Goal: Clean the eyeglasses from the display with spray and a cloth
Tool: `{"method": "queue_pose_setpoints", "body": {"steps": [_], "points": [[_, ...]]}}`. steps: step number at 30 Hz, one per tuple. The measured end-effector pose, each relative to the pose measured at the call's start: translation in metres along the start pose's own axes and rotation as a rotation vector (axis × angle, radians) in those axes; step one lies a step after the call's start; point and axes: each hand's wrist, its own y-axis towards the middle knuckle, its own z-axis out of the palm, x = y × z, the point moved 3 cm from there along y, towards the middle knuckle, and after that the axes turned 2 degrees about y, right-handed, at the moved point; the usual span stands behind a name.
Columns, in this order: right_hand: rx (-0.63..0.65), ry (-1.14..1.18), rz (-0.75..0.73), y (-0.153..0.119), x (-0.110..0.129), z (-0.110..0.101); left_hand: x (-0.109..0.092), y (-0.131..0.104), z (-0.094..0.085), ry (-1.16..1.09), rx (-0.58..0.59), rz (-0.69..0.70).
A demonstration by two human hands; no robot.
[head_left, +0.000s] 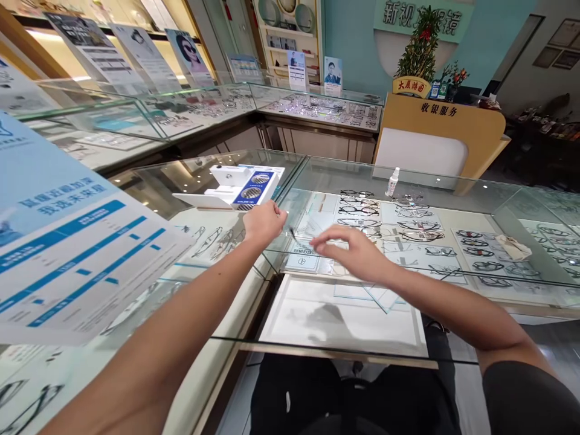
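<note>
My left hand [265, 221] is closed above the glass counter top, beside a white and blue box [257, 188]. What its fingers hold, if anything, is hidden. My right hand [347, 248] hovers to the right, thumb and fingers brought together in a pinch. Between the two hands shows a small, thin dark piece [292, 232], blurred and too small to name. I cannot tell which hand holds it. Below the glass, near my right hand, lie a printed white card [302, 261] and rows of eyeglasses [359, 211].
A small white spray bottle [393, 182] stands on the glass counter. A beige cloth [513, 248] lies at the right. A large printed sheet [77, 241] juts in at the left. Inside the near case is a white tray [290, 329]. Beyond stands a yellow cashier desk [487, 130].
</note>
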Motion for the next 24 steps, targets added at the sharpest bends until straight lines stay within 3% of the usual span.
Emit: {"method": "queue_pose_setpoints", "body": {"steps": [4, 9, 14, 24], "points": [[-0.137, -0.259, -0.017, 0.070, -0.006, -0.009, 0.000, 0.001, 0.001, -0.002, 0.000, -0.015], [-0.123, -0.559, 0.141, 0.126, -0.034, 0.002, 0.000, 0.003, 0.003, -0.002, -0.005, -0.019], [-0.119, -0.658, 0.159, 0.147, -0.045, 0.010, 0.000, 0.004, 0.003, -0.003, -0.004, -0.012], [-0.095, -0.733, 0.197, 0.162, -0.055, 0.022, 0.002, 0.004, 0.003, 0.000, 0.002, 0.002]]}}
